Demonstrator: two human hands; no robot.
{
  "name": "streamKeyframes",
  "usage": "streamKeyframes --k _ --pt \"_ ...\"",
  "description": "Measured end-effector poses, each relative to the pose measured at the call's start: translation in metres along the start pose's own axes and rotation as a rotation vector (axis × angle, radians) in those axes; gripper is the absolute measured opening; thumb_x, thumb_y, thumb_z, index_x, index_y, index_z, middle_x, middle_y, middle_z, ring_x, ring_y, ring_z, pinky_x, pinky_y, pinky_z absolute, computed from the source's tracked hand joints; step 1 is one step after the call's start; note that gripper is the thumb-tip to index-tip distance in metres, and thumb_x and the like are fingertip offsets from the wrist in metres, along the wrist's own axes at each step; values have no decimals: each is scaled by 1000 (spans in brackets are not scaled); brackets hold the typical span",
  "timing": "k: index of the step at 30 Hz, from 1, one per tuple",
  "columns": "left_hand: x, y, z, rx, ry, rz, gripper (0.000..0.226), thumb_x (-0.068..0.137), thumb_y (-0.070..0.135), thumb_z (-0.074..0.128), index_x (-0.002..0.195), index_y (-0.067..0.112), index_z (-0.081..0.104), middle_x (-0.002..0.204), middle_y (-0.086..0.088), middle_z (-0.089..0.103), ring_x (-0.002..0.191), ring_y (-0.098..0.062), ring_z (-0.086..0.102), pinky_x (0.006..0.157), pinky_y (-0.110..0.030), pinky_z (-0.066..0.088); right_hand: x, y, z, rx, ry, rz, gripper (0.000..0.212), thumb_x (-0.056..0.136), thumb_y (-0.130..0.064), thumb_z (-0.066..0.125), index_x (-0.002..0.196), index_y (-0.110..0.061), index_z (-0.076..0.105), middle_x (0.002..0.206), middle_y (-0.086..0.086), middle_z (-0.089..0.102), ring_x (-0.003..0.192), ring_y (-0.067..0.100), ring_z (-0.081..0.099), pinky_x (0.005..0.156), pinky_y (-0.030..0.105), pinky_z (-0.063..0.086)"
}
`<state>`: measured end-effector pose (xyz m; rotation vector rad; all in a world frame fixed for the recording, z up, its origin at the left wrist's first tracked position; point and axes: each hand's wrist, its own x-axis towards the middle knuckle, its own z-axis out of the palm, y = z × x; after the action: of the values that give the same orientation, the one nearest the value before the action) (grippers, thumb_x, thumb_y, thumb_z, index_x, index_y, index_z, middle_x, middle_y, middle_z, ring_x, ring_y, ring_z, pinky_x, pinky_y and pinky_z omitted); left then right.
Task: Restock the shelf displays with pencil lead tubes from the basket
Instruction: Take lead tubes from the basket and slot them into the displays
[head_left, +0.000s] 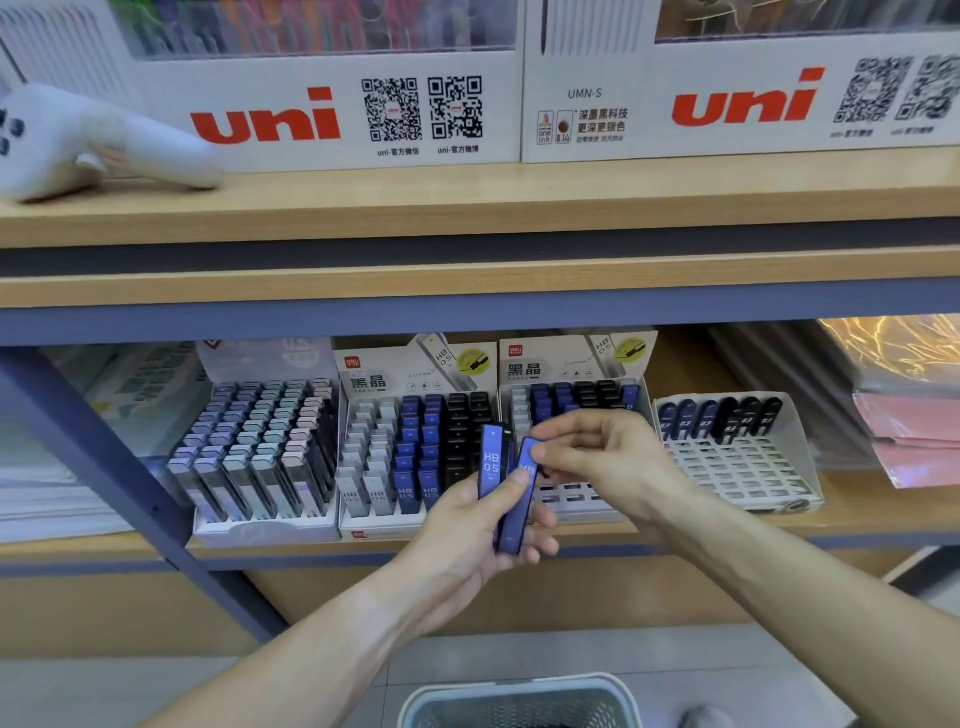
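1. The left hand (470, 525) was curled around a small bundle of blue lead tubes (504, 493), held upright in front of the lower shelf (727, 525).
2. The right hand (597, 457) pinched the top of one tube between thumb and forefinger, apparently to draw it out of the bundle.
3. A good way was to pull this tube straight up while the left grip stayed firm, so the others did not slip.
4. The HB 0.5 label suggested the middle display (415, 441), where the blue columns stood.
5. The basket (519, 701) stood below, near the person; whether tubes remained inside could not be told.
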<state>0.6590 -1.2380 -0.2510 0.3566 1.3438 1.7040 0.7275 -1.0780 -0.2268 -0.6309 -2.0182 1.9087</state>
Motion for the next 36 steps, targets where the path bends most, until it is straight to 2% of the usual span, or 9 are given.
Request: streamKeyframes --k 4,9,13,17,19,27,30,33,36 --pt "3 -3 -4 43 54 -40 32 105 29 54 120 2 61 84 -15 70 64 -28 67 55 -30 55 4 -3 -12 83 253 -113 12 88 -2 74 100 -6 74 93 17 75 81 23 73 71 23 60" --pt "12 -9 -9 135 71 -51 26 104 31 55 108 6 60 62 2 45 46 -13 32 42 -25 27 10 4 -37 -138 401 -240 13 89 -8 76 97 -17 73 88 -2 75 85 18 73 81 34 62" --pt "15 -12 -6 156 55 -43 24 105 32 54 105 8 56 60 6 37 47 -11 22 42 -24 17 9 17 -39 -463 364 -306 16 89 -13 75 94 -28 71 87 -15 72 82 1 68 80 25 58" --pt "15 -12 -3 150 80 -57 23 105 33 55 99 11 56 60 5 34 49 -11 20 45 -26 14 11 27 -35 -690 272 -436 16 90 -12 73 99 -26 71 92 -16 70 85 -2 66 78 17 56" --pt "14 -11 -3 115 77 -85 22 104 33 57 94 13 55 60 3 32 46 -11 20 45 -25 13 12 28 -34 -771 243 -481 16 91 -13 72 102 -25 71 95 -15 69 86 0 66 79 21 57" --pt "14 -5 -8 -102 -4 -117 24 95 29 38 89 10 51 63 -1 29 45 -12 18 47 -26 11 17 27 -37 -841 217 -525 16 90 -11 72 102 -22 74 95 -10 70 84 6 67 79 32 59" --pt "11 -5 -8 -100 -43 -111 27 98 29 34 94 9 50 65 -1 33 50 -14 21 51 -30 14 20 32 -37 -942 226 -502 22 89 -6 71 108 -17 77 102 -3 66 86 15 65 81 37 57" --pt "11 -6 -5 -80 -69 -103 26 104 29 35 103 7 50 69 -2 38 52 -15 27 52 -30 20 20 33 -35 -1040 247 -416 33 91 -3 65 121 -14 72 113 2 56 92 22 61 85 33 52" --pt "11 -8 -2 -79 -82 -81 23 107 23 38 110 5 50 69 -6 44 50 -17 32 50 -29 23 14 24 -26 -873 299 -388 21 93 -13 68 111 -21 74 101 -6 63 81 11 62 78 29 52"
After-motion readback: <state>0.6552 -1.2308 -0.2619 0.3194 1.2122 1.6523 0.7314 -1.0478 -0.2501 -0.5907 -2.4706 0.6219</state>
